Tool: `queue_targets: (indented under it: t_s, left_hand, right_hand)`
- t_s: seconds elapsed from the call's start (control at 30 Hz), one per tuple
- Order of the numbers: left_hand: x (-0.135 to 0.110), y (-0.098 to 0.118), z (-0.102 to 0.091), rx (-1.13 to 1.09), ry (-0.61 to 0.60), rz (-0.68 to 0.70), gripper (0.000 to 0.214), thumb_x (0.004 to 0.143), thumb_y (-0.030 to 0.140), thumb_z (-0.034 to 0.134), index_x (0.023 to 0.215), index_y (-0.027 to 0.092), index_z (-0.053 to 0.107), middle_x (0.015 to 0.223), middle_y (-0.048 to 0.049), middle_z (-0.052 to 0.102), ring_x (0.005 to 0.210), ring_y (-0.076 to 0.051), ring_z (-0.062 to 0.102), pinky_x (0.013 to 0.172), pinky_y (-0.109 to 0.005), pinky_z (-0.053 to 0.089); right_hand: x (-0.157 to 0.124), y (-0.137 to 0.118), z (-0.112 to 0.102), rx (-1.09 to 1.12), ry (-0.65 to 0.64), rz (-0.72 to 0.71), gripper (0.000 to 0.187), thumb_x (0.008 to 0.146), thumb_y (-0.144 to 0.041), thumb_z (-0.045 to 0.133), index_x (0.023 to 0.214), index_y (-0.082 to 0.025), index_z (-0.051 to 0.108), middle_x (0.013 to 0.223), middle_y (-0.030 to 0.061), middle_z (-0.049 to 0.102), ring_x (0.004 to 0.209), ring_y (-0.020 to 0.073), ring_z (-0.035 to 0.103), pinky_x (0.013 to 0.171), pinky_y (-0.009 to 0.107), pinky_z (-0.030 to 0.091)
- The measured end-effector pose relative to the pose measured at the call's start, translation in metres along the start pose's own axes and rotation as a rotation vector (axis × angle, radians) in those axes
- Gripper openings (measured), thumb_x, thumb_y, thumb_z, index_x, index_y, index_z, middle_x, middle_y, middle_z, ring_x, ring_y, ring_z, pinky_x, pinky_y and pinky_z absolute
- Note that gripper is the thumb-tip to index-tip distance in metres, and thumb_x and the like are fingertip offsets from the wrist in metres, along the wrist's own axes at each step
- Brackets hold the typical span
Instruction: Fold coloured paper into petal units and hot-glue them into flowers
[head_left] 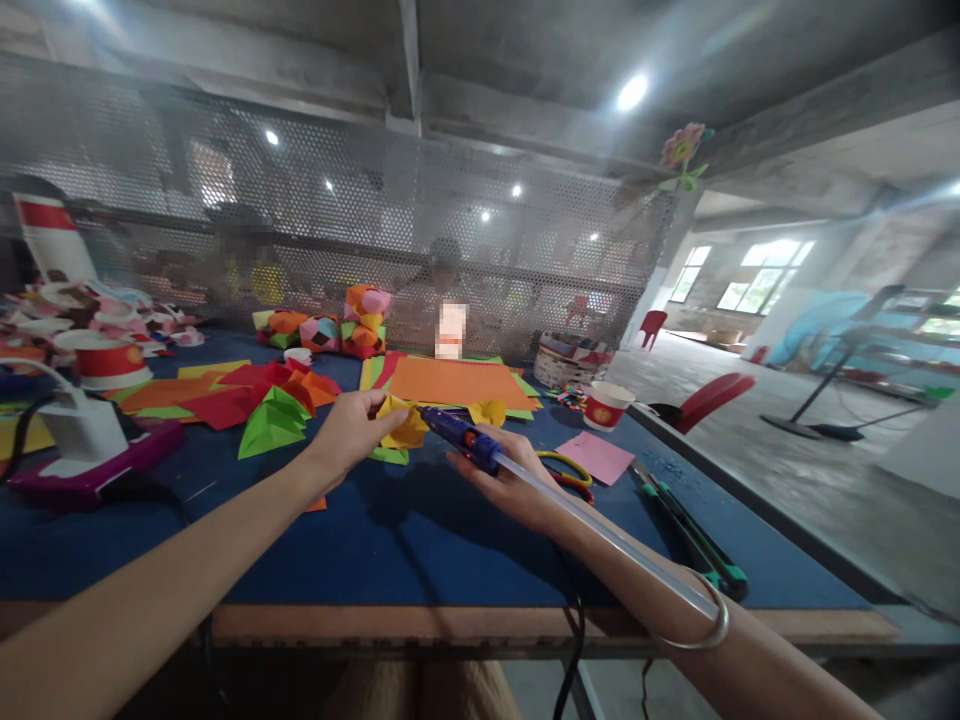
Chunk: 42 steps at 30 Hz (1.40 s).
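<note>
The left hand (349, 435) reaches forward from the lower left, forearm slanting over the tabletop (300, 560), thumb and fingers pinching a yellow paper piece (407, 430) near the middle. The right hand (517, 485) comes from the lower right, curled around a blue glue gun (459, 433) whose nozzle points left at that paper; whether they touch, I cannot tell. A clear glue stick (600, 533) runs back from the gun above the forearm, toward a bangle (721, 625) on the wrist. Just beyond the hands lies a stack of orange and green sheets (457, 383); folded green paper (274, 420) sits left of the left hand. Yellow and red loop handles (576, 472), partly hidden by the right hand, lie near a pink sheet (598, 458) and a green-and-black tool (694, 535), with a paper cup (607, 405) behind. A purple power strip (97, 465) stands at far left
</note>
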<state>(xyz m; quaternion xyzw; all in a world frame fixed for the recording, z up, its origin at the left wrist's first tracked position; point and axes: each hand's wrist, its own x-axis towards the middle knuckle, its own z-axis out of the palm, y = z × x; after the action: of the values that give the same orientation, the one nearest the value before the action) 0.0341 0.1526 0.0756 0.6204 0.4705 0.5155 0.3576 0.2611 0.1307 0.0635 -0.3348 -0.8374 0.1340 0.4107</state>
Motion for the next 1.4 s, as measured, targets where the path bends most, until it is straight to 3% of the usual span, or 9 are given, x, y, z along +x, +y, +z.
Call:
queue_targets:
  t_s: [0.73,0.87,0.97,1.07,1.2,1.4]
  left_hand:
    - [0.0,0.002,-0.003,0.055,0.066,0.009,0.04,0.065,0.053,0.075,0.081,0.016,0.074,0.079,-0.0065,0.076,0.069,-0.02,0.067,0.062,-0.027,0.049]
    - [-0.001,0.005,-0.003,-0.008,0.068,-0.015,0.041,0.063,0.052,0.078,0.083,0.016,0.074,0.079,-0.0062,0.077,0.069,-0.02,0.068,0.061,-0.027,0.051]
    - [-0.004,0.008,0.0,-0.067,-0.001,-0.06,0.043,0.06,0.051,0.083,0.083,0.016,0.075,0.078,-0.0054,0.077,0.066,-0.019,0.068,0.061,-0.028,0.052]
    - [-0.008,0.011,0.007,-0.079,-0.126,-0.063,0.042,0.059,0.051,0.084,0.081,0.017,0.075,0.081,-0.0054,0.078,0.071,-0.02,0.069,0.066,-0.029,0.054]
    - [-0.014,0.012,0.015,-0.02,-0.268,-0.038,0.04,0.061,0.052,0.083,0.081,0.018,0.075,0.075,-0.0041,0.075,0.069,-0.02,0.067,0.064,-0.028,0.052]
    - [-0.017,0.015,0.019,0.023,-0.386,-0.021,0.036,0.063,0.052,0.081,0.076,0.019,0.074,0.074,-0.0037,0.073,0.068,-0.02,0.065,0.064,-0.029,0.05]
  right_hand:
    - [0.0,0.0,-0.001,-0.03,-0.004,0.059,0.03,0.091,-0.04,0.06,0.07,-0.021,0.051,0.069,-0.0002,0.055,0.061,0.0125,0.046,0.058,0.028,0.037]
    - [0.001,0.002,0.001,-0.03,0.088,0.142,0.029,0.089,-0.043,0.061,0.071,-0.021,0.052,0.068,0.0004,0.056,0.062,0.0146,0.05,0.059,0.029,0.04]
    - [0.005,0.002,0.001,0.12,0.125,0.343,0.033,0.086,-0.052,0.062,0.075,-0.022,0.054,0.062,-0.0013,0.053,0.051,0.0133,0.048,0.05,0.028,0.039]
    - [0.008,-0.002,-0.002,0.411,0.114,0.503,0.039,0.077,-0.057,0.07,0.079,-0.021,0.056,0.061,-0.0045,0.051,0.043,0.0094,0.044,0.041,0.026,0.036]
    - [0.009,-0.007,-0.004,0.637,0.117,0.536,0.041,0.066,-0.05,0.081,0.077,-0.019,0.057,0.064,-0.0059,0.05,0.048,0.0075,0.045,0.041,0.023,0.039]
    - [0.008,-0.007,0.001,0.718,0.024,0.497,0.043,0.06,-0.048,0.088,0.073,-0.017,0.06,0.067,-0.0041,0.053,0.052,0.007,0.044,0.042,0.022,0.04]
